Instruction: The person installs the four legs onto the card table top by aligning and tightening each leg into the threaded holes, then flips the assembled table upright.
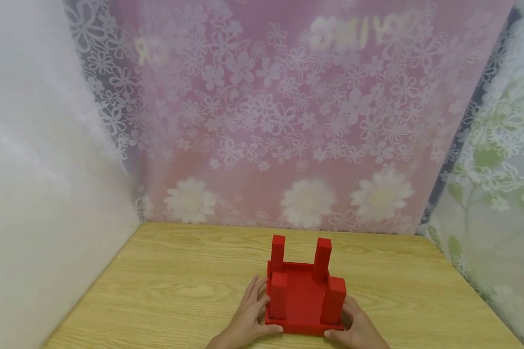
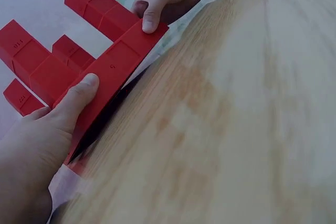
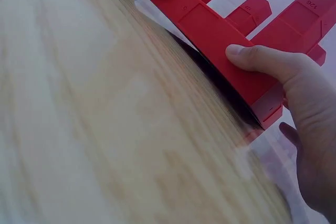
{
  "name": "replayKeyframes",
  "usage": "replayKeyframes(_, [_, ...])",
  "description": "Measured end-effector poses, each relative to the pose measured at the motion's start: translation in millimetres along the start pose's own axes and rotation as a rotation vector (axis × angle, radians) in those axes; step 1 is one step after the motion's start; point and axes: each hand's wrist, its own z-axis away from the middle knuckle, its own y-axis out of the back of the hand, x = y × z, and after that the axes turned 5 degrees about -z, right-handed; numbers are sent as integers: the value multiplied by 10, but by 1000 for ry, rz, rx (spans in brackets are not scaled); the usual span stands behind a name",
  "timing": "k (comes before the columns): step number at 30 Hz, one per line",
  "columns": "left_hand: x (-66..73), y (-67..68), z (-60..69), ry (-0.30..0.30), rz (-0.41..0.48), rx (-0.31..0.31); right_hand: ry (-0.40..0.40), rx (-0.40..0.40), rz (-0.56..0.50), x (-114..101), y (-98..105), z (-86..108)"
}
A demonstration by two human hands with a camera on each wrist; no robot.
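Note:
A shallow red tray [image 1: 304, 298] with a square red post upright in each corner stands low over the wooden table. At its left side my left hand [image 1: 246, 317] grips it, thumb along the front wall and fingers at the side. My right hand [image 1: 359, 327] holds the opposite side the same way, its thumb on the front wall near the right corner. Both wrist views show the thumbs pressed on that front wall [image 2: 118, 61]. Raised numbers mark some posts, such as the near right post [image 3: 307, 17]. A dark shadow lies under the tray's front edge; contact with the table is unclear.
The wood-grain table [image 1: 179, 286] extends around the tray. A pink flowered curtain [image 1: 262, 121] hangs along its back edge. White sheeting [image 1: 48, 169] borders the left, and a leaf-patterned curtain [image 1: 493, 203] borders the right.

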Motion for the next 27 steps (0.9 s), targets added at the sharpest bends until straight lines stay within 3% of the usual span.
replayKeyframes(4, [24,27,-20,15,39,13,-64,57,-16,-97,-19,-4])
replayKeyframes(7, [64,68,-38,50,128,17,-139,110,3,-194,-31,-4])
replayKeyframes(11, [143,132,-62,105,252,15,-171,125,40,-324,-19,15])
replayKeyframes(16, [243,217,-77,151,339,12,-151,97,71,-458,29,50])
replayKeyframes(20, [343,307,-105,207,396,5,-101,25,40,-523,103,65])
replayKeyframes(25, [453,403,-183,281,468,7,-70,-81,66,-520,187,42])
replayKeyframes(27, [474,430,-216,320,524,8,-7,-79,98,-476,193,2])
